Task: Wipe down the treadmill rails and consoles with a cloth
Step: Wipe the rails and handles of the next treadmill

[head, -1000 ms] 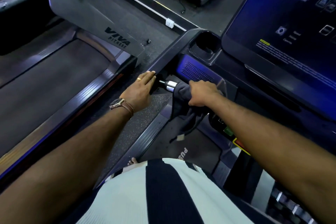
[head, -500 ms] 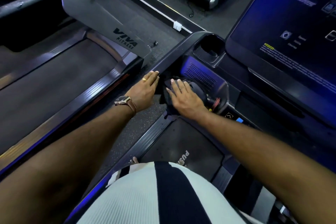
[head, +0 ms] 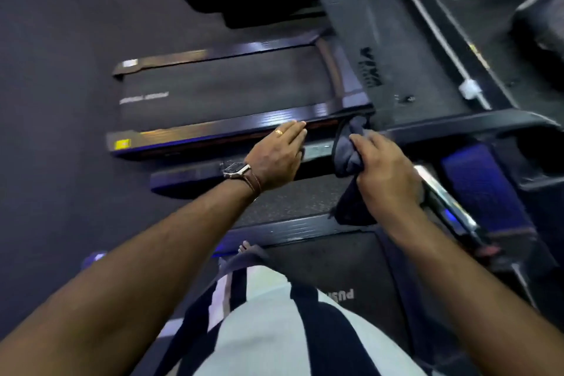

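- I have the right hand [head: 387, 171] curled around a dark cloth [head: 349, 146]. The bunched cloth lies on top of the treadmill's side rail [head: 189, 175], and its loose tail hangs below my grip.
- The left hand [head: 276, 159] lies flat on the same rail with straight fingers and grips nothing. It sits just beside the cloth, with a short bare stretch of rail between them. A wristwatch [head: 233, 169] shows at that wrist.
- The rail's long axis runs across my view, left to right. Its free end is well to the left, beyond the left hand. The other end meets the console [head: 482, 192] at the right.
- Judgement: the right hand is the working hand and is already on the rail, so any stroke must follow the rail's length. The left hand blocks a stroke leftward unless it lifts or slides ahead.
- The console lies right of the right hand, which is the nearer hand for it.
- A neighbouring treadmill [head: 229, 91] stands beyond the rail and is untouched by either hand.
- The picture is blurred, so I cannot tell how clean the rail is.
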Motion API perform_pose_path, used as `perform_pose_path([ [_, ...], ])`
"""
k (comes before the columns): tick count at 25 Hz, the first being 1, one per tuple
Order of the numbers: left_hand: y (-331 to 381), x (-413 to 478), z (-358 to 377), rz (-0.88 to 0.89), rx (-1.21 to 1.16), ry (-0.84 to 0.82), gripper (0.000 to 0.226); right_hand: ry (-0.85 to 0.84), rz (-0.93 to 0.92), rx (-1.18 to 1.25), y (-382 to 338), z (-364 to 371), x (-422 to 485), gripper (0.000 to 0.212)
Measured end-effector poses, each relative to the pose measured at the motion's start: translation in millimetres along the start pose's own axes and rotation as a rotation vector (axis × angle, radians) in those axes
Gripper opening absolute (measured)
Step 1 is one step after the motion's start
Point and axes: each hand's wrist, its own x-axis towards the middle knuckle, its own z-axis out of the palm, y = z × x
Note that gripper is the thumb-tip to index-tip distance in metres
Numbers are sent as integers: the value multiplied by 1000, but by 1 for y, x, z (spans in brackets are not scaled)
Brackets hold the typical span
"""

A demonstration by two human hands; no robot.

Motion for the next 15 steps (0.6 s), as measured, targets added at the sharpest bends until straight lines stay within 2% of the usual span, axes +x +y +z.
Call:
perform_pose_path([
  [4, -43, -75, -21, -195, 59, 166, 43, 32, -221, -81, -63, 25, -10, 45],
  [9, -105, -170, -22, -524, 8, 371, 35, -50, -314, -147, -137, 42, -20, 54],
  [12, -129, -206, -13, -668, -66, 367, 33, -86, -323, -234, -184, 64, -15, 57],
  [15, -139, -229, -1, -651, -112, 317, 28, -217, -307, -301, -227, 102, -1, 57],
])
